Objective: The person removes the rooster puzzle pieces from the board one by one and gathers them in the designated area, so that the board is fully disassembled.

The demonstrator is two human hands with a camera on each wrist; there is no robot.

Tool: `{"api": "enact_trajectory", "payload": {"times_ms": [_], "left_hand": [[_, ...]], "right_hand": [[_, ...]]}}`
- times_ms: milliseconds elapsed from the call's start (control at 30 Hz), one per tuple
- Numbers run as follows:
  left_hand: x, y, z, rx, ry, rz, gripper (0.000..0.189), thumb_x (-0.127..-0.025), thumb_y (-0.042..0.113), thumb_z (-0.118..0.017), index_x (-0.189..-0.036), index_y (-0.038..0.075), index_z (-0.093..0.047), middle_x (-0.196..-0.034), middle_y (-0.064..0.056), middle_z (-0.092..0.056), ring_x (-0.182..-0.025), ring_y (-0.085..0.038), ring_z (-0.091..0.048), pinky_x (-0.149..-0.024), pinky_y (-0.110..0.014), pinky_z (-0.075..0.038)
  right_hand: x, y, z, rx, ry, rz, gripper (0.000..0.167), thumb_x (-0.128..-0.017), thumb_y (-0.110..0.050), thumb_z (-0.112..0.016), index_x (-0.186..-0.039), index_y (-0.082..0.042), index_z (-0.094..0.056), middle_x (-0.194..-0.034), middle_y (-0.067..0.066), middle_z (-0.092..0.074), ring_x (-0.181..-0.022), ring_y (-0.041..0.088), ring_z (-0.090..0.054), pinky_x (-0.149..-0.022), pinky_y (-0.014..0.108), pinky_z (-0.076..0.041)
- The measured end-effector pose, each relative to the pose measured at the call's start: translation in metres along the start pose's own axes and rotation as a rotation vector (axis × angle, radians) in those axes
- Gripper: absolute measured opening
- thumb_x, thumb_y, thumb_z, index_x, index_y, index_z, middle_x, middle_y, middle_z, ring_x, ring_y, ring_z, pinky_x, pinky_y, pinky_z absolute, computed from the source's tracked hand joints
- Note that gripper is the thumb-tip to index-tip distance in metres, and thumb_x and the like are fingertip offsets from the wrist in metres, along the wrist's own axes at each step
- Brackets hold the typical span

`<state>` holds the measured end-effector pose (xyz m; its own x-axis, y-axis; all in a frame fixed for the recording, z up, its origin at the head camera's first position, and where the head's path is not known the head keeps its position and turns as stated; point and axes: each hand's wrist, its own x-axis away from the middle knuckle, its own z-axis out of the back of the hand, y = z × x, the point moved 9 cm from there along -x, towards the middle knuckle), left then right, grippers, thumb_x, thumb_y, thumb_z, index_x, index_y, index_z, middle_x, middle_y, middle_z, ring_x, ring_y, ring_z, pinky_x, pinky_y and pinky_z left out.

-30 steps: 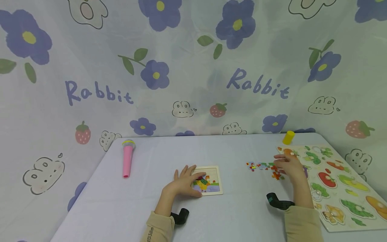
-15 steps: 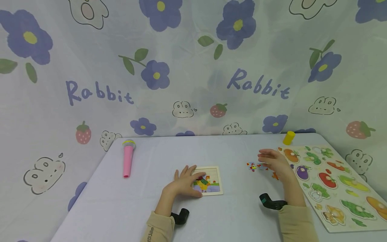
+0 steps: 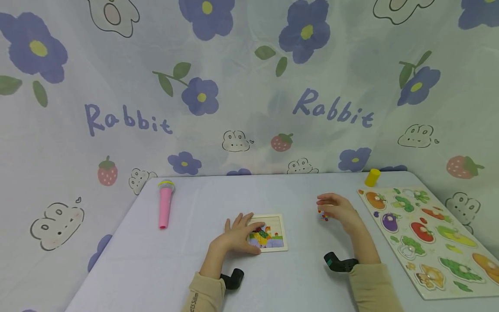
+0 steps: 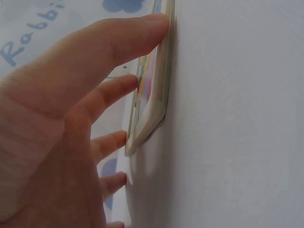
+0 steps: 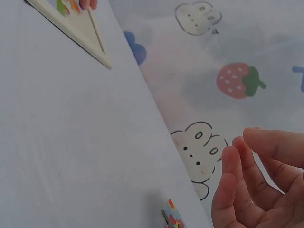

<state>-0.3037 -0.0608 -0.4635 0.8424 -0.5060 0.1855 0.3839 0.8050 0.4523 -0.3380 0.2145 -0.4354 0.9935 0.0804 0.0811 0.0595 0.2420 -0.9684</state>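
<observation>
My left hand (image 3: 235,237) rests with spread fingers on a small wooden picture puzzle (image 3: 285,236) in the middle of the table. Its thumb lies at the near edge, and one finger reaches over the colourful picture. In the left wrist view the thumb touches the pale border (image 4: 159,90) of the puzzle. My right hand (image 3: 344,213) hangs above the table, fingers loosely bent, with nothing between them. Below its fingertips show some small colourful puzzle pieces (image 3: 322,215); the hand hides the others. A piece (image 5: 173,216) also shows at the bottom of the right wrist view.
A pink toy microphone (image 3: 165,208) lies at the left. On the right is a large board (image 3: 413,271) of knobbed vegetable pieces, with a yellow cylinder (image 3: 372,177) behind it. A printed cloth (image 3: 249,86) hangs along the table's back edge.
My right hand has moved left from beside the vegetable board, passing over the loose puzzle pieces to their left end. The left hand has stayed still on the picture puzzle.
</observation>
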Motion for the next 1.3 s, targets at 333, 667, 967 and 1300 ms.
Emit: {"api": "enact_trajectory", "payload": {"times_ms": [333,667,967,1300], "left_hand": [[0.001,0.001,0.002,0.009,0.005,-0.004,0.076,-0.072,0.038,-0.075,-0.139,0.024,-0.042,-0.151,-0.012,-0.021,-0.138,-0.041,-0.009,-0.102,-0.068,-0.001],[0.004,0.002,0.005,0.009,0.012,-0.005,0.078,-0.071,0.038,-0.076,-0.138,0.016,-0.042,-0.150,-0.013,-0.022,-0.138,-0.042,-0.011,-0.101,-0.069,-0.002],[0.003,0.002,0.004,0.027,0.025,0.001,0.067,-0.069,0.038,-0.077,-0.124,0.014,-0.046,-0.149,-0.012,-0.024,-0.138,-0.040,-0.013,-0.102,-0.069,-0.003],[0.002,-0.001,0.004,0.050,0.039,-0.005,0.057,-0.068,0.039,-0.078,-0.111,0.018,-0.048,-0.149,-0.013,-0.026,-0.137,-0.042,-0.014,-0.101,-0.070,-0.003]], "right_hand": [[-0.005,-0.004,-0.034,0.044,-0.024,-0.016,0.038,-0.086,-0.006,-0.061,-0.121,0.006,-0.051,-0.109,0.015,-0.060,-0.092,0.014,-0.060,-0.080,0.030,-0.050],[-0.005,-0.008,-0.071,0.080,-0.091,-0.019,0.031,-0.084,-0.004,-0.062,-0.113,0.004,-0.056,-0.104,0.013,-0.063,-0.089,0.016,-0.059,-0.073,0.029,-0.049],[-0.005,-0.010,-0.092,0.100,-0.133,0.019,0.028,-0.080,-0.002,-0.064,-0.107,0.003,-0.060,-0.097,0.010,-0.064,-0.083,0.016,-0.058,-0.068,0.029,-0.049],[-0.005,-0.016,-0.133,0.381,-0.189,0.095,0.021,-0.076,-0.002,-0.070,-0.096,-0.007,-0.066,-0.094,0.005,-0.062,-0.080,0.017,-0.055,-0.066,0.031,-0.047]]}}
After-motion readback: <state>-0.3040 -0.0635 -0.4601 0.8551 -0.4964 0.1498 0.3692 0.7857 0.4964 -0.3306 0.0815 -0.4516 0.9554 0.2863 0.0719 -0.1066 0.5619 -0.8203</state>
